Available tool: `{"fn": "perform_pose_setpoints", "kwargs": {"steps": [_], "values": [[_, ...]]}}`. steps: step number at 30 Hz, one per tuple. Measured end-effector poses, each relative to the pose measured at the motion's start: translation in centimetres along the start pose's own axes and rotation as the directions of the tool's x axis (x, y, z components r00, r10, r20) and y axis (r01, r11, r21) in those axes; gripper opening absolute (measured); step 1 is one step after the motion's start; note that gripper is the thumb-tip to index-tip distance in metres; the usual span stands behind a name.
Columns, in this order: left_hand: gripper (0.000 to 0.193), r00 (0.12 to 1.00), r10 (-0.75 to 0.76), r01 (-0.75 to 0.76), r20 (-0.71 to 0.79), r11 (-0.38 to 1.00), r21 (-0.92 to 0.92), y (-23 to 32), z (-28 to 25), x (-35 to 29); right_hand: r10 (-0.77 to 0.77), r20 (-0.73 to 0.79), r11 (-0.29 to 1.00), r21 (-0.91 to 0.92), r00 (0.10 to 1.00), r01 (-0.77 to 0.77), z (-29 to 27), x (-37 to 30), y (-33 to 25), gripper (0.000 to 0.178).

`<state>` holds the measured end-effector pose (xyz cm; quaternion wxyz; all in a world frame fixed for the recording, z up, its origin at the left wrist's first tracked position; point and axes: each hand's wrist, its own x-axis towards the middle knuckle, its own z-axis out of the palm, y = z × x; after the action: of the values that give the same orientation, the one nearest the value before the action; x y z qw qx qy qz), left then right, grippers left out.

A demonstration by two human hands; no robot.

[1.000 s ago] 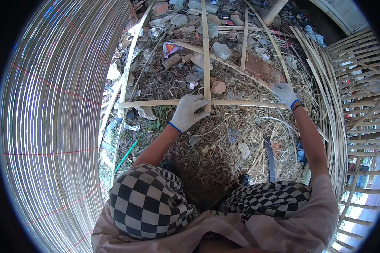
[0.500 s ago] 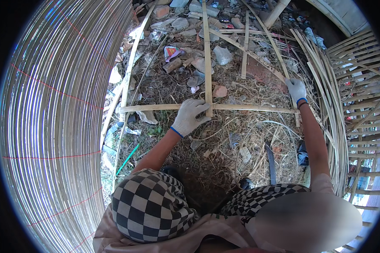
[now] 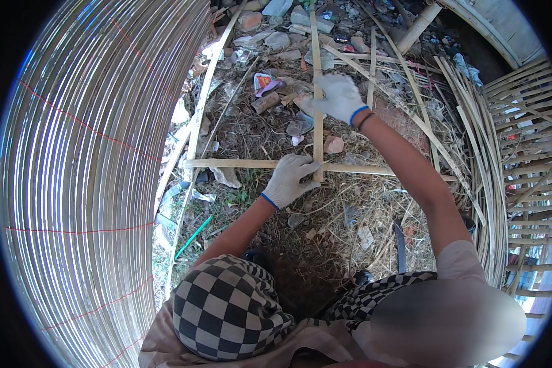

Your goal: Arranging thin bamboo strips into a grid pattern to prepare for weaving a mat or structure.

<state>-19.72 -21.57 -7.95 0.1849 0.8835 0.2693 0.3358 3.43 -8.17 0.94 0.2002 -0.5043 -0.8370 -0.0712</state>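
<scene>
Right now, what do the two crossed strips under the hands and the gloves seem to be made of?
The crossed strips look like split bamboo: pale tan, flat, matte, with a straight grain. The gloves on the left hand and right hand look like knitted white fabric, probably cotton, with blue-edged cuffs and soiling.

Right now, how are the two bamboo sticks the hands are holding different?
The crosswise stick lies flat from side to side on the ground, while the long stick runs straight away from the person and crosses it. The left hand presses down where they meet; the right hand grips the long stick farther up. The crosswise stick looks wider. Both are pale, flat bamboo strips.
</scene>
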Motion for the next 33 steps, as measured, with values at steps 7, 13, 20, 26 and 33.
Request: {"fn": "perform_pose_setpoints", "kwargs": {"steps": [7, 13, 20, 26, 33], "values": [[0.052, 0.998, -0.061, 0.061, 0.025, 0.998, 0.006, 0.0, 0.3, -0.1, 0.264, 0.457, 0.883, -0.469, 0.849, -0.022, 6.4, 7.2, -4.3, 0.035], [0.055, 0.998, -0.061, 0.061, 0.021, 0.998, -0.015, -0.4, 0.0, -0.5, 0.264, 0.661, 0.847, -0.507, 0.703, 0.159, 6.3, 8.7, -5.2, 0.032], [0.054, 0.997, -0.06, 0.061, 0.04, 0.998, -0.014, -0.1, -0.3, -0.3, 0.315, 0.331, 0.876, -0.461, 0.889, -0.139, 8.5, 6.8, -4.3, 0.019], [0.052, 0.995, -0.079, 0.08, 0.064, 0.997, -0.012, -0.2, -0.3, -0.6, 0.427, 0.295, 0.901, -0.221, 0.855, -0.373, 6.7, 6.6, -6.0, 0.021], [0.051, 0.997, -0.065, 0.066, 0.041, 0.998, -0.009, 0.0, -0.3, -0.4, 0.466, 0.167, 0.879, 0.028, 0.869, -0.477, 4.4, 7.6, -8.5, 0.053]]}}
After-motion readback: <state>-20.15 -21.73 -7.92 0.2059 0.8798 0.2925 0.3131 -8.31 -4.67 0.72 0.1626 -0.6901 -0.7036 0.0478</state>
